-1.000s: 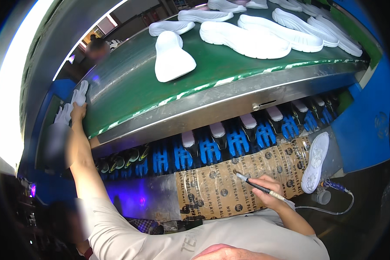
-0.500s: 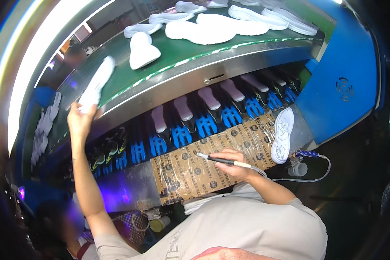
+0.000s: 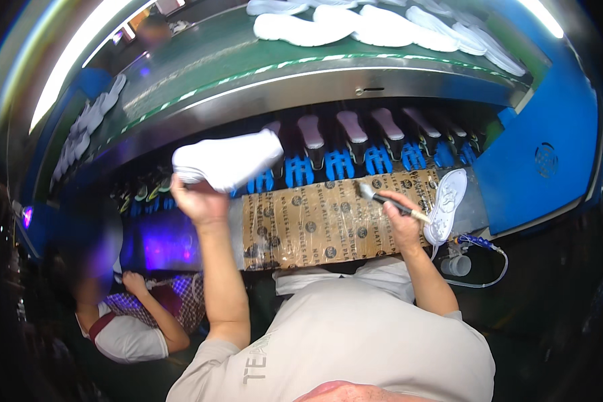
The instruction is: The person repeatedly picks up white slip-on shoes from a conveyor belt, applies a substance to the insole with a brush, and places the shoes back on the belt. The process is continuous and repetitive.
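Note:
In my left hand (image 3: 201, 201) is a white shoe sole (image 3: 238, 162), gripped at its left end and raised in front of the conveyor. My right hand (image 3: 403, 218) is closed around a dark-handled brush (image 3: 388, 201). Its pale bristles point left over the brown printed paper (image 3: 301, 231) covering part of the ledge. Right of that hand lies a white lace-up shoe (image 3: 447, 204), set lengthwise on the ledge. A thin clear hose (image 3: 479, 286) runs below the shoe.
Several white soles (image 3: 382, 28) rest on the green conveyor belt (image 3: 201, 63). Below it, shoe lasts (image 3: 352, 127) sit in blue holders (image 3: 340, 164). A blue machine housing (image 3: 539, 157) stands right. At lower left sits another person (image 3: 130, 328); a small white cup (image 3: 455, 266) hangs under the ledge.
My left hand has brought a sole from the belt's edge toward me and right. My right hand has moved right and up with the brush, now nearer the shoe. The view has shifted.

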The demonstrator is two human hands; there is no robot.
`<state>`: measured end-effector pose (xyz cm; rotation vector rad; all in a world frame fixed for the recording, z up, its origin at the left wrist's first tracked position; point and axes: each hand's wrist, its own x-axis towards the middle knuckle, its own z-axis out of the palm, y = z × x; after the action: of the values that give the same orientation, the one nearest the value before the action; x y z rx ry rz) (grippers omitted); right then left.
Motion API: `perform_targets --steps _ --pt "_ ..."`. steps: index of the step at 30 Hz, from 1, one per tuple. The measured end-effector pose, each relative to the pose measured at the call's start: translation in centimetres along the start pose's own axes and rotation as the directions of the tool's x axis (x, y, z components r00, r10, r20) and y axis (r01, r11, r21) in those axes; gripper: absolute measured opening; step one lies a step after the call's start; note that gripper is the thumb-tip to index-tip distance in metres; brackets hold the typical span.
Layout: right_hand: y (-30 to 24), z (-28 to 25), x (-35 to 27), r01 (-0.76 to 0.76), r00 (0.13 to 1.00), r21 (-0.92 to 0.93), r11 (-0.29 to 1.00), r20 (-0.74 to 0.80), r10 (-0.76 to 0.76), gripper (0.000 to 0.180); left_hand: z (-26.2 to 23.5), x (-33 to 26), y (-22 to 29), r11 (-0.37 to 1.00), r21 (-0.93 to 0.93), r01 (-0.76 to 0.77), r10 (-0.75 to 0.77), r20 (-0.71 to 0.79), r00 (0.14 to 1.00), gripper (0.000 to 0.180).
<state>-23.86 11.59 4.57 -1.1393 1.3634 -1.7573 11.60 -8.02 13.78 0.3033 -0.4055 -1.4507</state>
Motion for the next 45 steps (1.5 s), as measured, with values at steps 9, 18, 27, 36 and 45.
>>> perform_targets --steps 9,18,27,36,45 --pt "-1.1 4.6 -0.5 -0.274 0.932 0.113 0.955 0.275 0.235 0.025 -6.0 -16.3 -9.8 0.623 -0.025 0.782 -0.775 -0.152 0.613 0.084" --pt "-1.8 12.5 2.5 0.719 0.691 -0.429 0.547 0.526 -0.496 0.020 -5.6 -12.4 -11.6 0.730 0.130 0.671 -0.669 -0.061 0.740 0.071" --pt "-2.3 11.6 2.8 0.622 0.704 -0.291 0.727 0.613 -0.358 0.031 -5.7 -9.9 -12.1 0.783 0.176 0.597 -0.602 -0.029 0.798 0.079" --pt "-5.4 11.7 1.3 0.664 0.590 -0.173 0.727 0.719 -0.367 0.029 -3.2 -7.9 -11.0 0.823 -0.026 0.567 -0.564 0.079 0.822 0.075" --pt "-7.6 10.1 1.5 0.422 0.453 0.117 0.899 0.832 -0.321 0.029 -0.3 -3.7 -8.4 0.901 0.108 0.421 -0.434 0.271 0.859 0.078"
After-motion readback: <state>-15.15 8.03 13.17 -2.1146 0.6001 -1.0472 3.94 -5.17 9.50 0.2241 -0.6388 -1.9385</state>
